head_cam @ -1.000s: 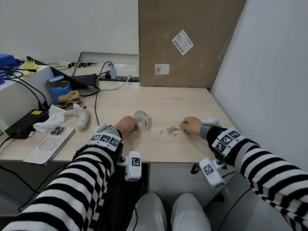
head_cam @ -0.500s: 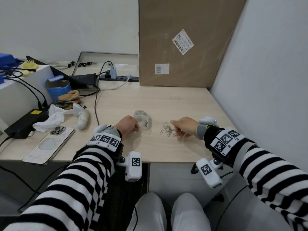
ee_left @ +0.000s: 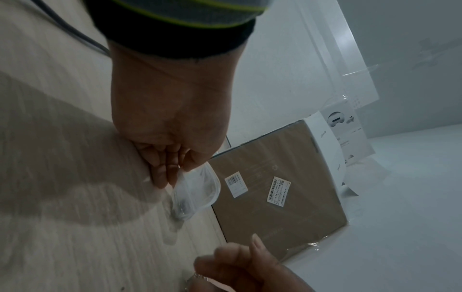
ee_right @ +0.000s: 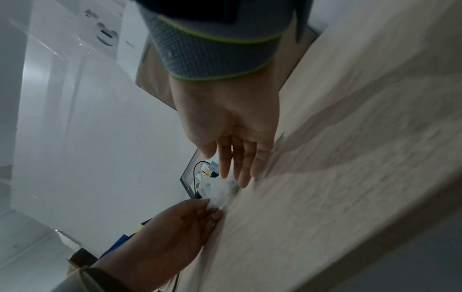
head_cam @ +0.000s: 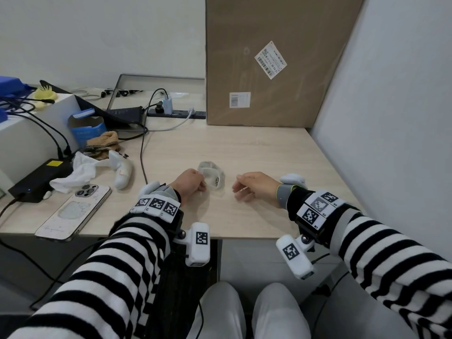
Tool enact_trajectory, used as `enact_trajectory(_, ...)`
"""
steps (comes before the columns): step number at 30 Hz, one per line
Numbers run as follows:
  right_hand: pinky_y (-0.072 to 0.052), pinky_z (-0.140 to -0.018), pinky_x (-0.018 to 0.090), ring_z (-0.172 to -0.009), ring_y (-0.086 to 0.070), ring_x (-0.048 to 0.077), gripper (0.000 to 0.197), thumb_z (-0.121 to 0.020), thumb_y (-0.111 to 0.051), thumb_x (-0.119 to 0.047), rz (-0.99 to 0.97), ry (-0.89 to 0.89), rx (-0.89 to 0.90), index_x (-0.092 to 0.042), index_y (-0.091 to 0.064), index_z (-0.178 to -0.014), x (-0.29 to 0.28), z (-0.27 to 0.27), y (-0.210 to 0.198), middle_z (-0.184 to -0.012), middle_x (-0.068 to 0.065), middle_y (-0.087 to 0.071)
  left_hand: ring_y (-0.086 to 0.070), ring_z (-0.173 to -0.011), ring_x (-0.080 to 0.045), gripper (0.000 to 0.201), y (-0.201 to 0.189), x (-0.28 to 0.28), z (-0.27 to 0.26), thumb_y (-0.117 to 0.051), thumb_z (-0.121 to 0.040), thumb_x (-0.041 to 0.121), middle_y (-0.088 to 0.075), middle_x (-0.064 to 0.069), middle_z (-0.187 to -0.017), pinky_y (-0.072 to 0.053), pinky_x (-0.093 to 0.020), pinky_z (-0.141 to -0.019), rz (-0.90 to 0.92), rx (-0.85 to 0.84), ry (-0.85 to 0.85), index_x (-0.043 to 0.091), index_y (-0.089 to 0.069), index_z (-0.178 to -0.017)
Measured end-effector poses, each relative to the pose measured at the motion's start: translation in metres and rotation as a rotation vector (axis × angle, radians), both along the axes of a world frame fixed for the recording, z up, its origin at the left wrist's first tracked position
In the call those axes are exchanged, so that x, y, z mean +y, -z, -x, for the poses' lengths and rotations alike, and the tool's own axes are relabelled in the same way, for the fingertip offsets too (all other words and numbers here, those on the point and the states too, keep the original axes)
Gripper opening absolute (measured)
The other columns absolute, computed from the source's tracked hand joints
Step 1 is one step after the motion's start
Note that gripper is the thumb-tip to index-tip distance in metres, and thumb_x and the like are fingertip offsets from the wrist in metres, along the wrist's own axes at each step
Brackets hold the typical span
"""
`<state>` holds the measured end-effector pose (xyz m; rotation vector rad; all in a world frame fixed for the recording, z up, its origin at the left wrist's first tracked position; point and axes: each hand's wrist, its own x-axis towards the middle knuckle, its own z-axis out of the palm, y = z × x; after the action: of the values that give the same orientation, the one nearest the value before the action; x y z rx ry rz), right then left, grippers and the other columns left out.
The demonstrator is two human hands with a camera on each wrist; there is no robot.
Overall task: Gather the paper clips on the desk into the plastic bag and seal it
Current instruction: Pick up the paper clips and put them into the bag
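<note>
A small clear plastic bag lies crumpled on the light wooden desk, its mouth facing right. My left hand pinches the bag's near edge, thumb against fingers, with the bag hanging beyond them. My right hand lies just right of the bag, little-finger edge on the desk and fingers nearly straight, pointing at the bag. The paper clips are mostly hidden under this hand. Only a metallic glint shows beneath its fingers.
A big cardboard box stands at the back and a wall runs along the right. To the left lie a phone, a white controller, a tissue, a black power brick and a cable.
My right hand has slid left across the desk over the spot where the paper clips lay, and now nearly reaches the bag. The left hand and the bag have stayed put.
</note>
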<state>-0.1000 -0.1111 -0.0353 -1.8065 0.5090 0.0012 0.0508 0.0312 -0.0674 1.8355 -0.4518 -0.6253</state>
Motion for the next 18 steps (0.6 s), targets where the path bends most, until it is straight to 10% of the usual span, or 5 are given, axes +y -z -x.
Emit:
enact_trajectory(9, -0.048, -0.065, 0.025, -0.077, -0.059, 0.015, 0.012, -0.09, -0.055, -0.025, 0.467, 0.171, -0.033, -0.016, -0.063, -0.088, -0.015, -0.001, 0.002, -0.089, -0.001, -0.063, -0.05, -0.057, -0.021, 0.034, 0.001, 0.001, -0.001, -0.037, -0.087, -0.001, -0.053, -0.012, -0.057, -0.042, -0.025, -0.062, 0.026, 0.001, 0.008, 0.005, -0.05, -0.056)
enact_trajectory(15, -0.039, -0.101, 0.042, -0.12, -0.047, 0.029, 0.072, -0.077, -0.067, -0.052, 0.907, -0.074, 0.345, -0.025, -0.038, -0.137, -0.029, 0.0, 0.004, -0.135, 0.006, -0.041, -0.049, -0.053, -0.02, 0.036, 0.003, -0.001, -0.003, -0.039, -0.086, -0.001, -0.053, 0.003, -0.037, -0.042, -0.023, -0.059, 0.009, -0.005, 0.02, 0.006, -0.051, -0.054)
enact_trajectory(18, -0.04, -0.101, 0.044, -0.117, -0.048, 0.031, 0.064, -0.081, -0.062, -0.05, 0.947, -0.086, 0.401, -0.021, -0.04, -0.134, -0.026, -0.009, 0.01, -0.134, 0.008, -0.039, -0.05, -0.054, -0.02, 0.035, 0.003, 0.0, -0.002, -0.039, -0.086, -0.001, -0.053, 0.003, -0.036, -0.043, -0.024, -0.06, 0.007, -0.013, 0.011, 0.006, -0.051, -0.054)
